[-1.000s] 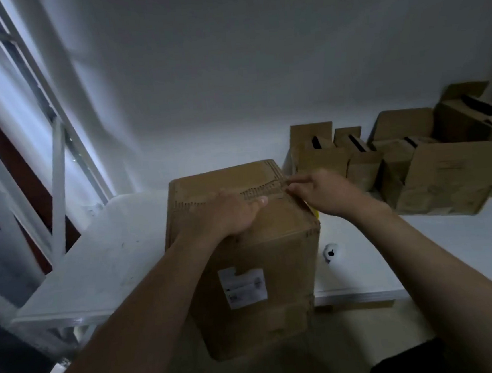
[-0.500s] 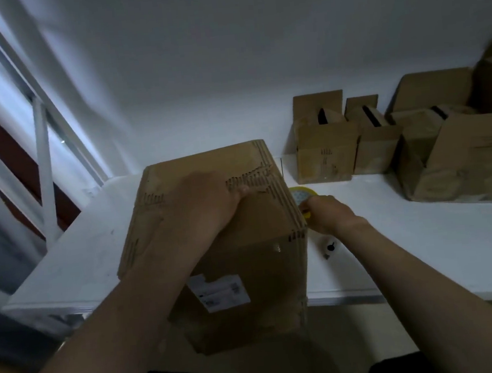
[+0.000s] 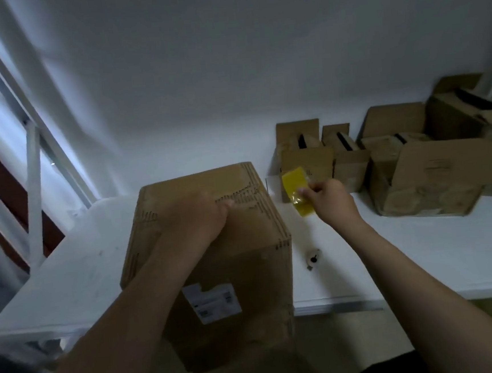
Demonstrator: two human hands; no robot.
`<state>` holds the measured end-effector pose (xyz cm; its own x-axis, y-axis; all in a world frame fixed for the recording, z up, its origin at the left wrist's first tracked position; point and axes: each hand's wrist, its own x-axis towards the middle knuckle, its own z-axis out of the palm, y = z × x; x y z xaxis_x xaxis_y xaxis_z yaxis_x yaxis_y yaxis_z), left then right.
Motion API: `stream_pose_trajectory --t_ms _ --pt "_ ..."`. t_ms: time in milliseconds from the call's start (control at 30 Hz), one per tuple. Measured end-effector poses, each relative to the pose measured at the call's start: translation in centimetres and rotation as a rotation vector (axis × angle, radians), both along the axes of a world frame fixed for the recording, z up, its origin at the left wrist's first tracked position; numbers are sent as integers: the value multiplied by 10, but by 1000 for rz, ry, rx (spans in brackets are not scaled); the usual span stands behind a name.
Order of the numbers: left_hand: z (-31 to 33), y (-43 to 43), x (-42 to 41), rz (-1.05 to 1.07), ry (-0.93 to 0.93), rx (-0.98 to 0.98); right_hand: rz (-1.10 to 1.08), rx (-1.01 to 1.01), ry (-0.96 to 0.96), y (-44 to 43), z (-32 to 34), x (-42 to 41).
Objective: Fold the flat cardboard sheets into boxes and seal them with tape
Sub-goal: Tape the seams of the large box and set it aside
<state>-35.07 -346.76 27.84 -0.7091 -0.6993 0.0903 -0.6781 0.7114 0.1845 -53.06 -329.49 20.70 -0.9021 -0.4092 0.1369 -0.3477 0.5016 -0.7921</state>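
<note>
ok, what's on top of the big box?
Only the left hand, resting on the box top. The patch beneath it is covered, so any seam or tape there can't be seen.

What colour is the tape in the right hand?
Yellow; the tape shows best in the head view.

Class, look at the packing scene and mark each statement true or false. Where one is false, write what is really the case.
1. The left hand rests on top of the large box. True.
2. The right hand is empty. False: it pinches yellow tape, held up to the right of the large box.
3. A white label is stuck on the large box's near side. True.
4. The smaller boxes at the back of the table are all sealed shut. False: several stand with flaps open.
</note>
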Motion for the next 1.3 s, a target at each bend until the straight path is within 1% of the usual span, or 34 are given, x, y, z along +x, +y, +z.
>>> stream_pose_trajectory --t_ms 100,167,267,367,467,533,567,633,667,733,800,867,900,933,967,1067,1133,1233,1300 --pt "-1 -5 3 -20 13 44 9 -256 2 14 48 35" --pt "1 -6 8 -62 54 110 55 -338 -15 18 74 58" --pt "14 3 22 -183 142 313 119 -383 -62 11 102 85" --pt "27 12 42 -306 232 496 189 -421 -170 -9 117 109" --pt "29 3 54 -301 371 632 257 -420 -280 -32 117 129" --pt "28 -6 58 -291 349 670 273 -388 -305 -45 112 132" --pt "26 -9 57 -286 313 691 256 -364 -276 -48 110 132" --pt "20 -13 56 -275 272 707 203 -305 -111 -50 107 127" --pt "18 -14 56 -269 276 707 218 -285 -22 -49 106 124" --pt "15 -15 54 -266 296 711 325 -238 80 -48 107 117" --pt "14 -15 53 -269 296 704 373 -84 169 -49 109 110" --pt "14 -16 52 -264 271 682 319 120 347 -53 110 101" --pt "14 -17 51 -265 260 675 271 198 456 -53 110 98" --pt "14 -18 50 -266 252 668 246 236 526 -52 111 96" --pt "14 -19 50 -268 249 663 258 236 538 -50 113 93" --pt "14 -22 51 -269 260 663 382 208 446 -46 111 81" --pt "11 -24 51 -288 278 689 403 223 513 -46 102 77" --pt "10 -24 49 -280 369 738 300 237 660 -47 90 75" --pt "12 -21 49 -251 447 756 213 239 720 -48 86 74"
